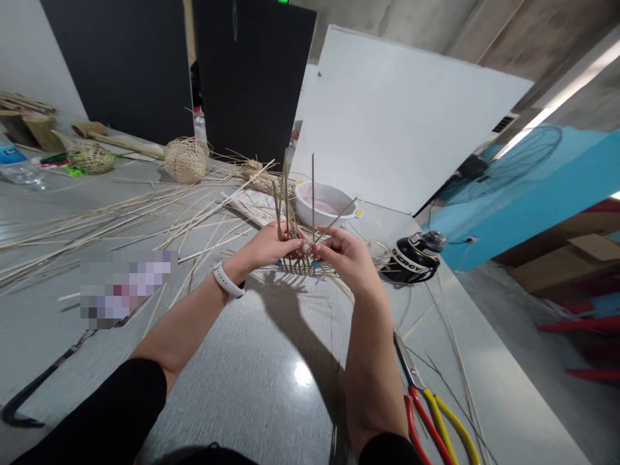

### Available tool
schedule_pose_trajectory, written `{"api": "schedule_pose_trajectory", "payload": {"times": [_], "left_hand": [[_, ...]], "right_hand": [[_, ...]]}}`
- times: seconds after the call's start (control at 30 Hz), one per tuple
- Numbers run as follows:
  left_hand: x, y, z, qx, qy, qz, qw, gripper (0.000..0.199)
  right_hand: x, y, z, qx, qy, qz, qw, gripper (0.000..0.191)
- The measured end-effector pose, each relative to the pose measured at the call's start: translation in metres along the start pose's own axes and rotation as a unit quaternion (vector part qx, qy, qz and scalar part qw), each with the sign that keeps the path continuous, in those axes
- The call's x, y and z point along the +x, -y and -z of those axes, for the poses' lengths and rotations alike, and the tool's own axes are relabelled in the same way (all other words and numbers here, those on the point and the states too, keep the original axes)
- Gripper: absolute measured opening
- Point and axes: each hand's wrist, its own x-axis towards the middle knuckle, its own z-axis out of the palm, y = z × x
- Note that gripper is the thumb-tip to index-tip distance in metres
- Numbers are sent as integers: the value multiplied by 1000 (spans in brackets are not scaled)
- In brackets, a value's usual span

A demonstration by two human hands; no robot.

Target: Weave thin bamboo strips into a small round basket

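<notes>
Our left hand and right hand pinch the light, springy bamboo stakes together; we hold low, at the woven base.

The woven bamboo strips were a pale straw colour, crossing in a simple over-and-under lattice, and a white wristband stood out against the black sleeve. The scissors-like cutters had one red and one yellow handle, while the white basin held a pinkish liquid. The grey tabletop showed fine streaks, and the wall behind was bright blue.
</notes>
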Motion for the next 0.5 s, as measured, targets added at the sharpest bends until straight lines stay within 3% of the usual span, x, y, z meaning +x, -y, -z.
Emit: {"api": "schedule_pose_trajectory", "payload": {"times": [0.3, 0.5], "left_hand": [[0, -3, -2, -4, -13, 4, 1000, 9], [-1, -6, -1, -24, -34, 15, 999, 13]], "right_hand": [[1, -5, -3, -35, -12, 20, 999, 46], [0, -2, -8, -174, -74, 75, 979, 60]]}}
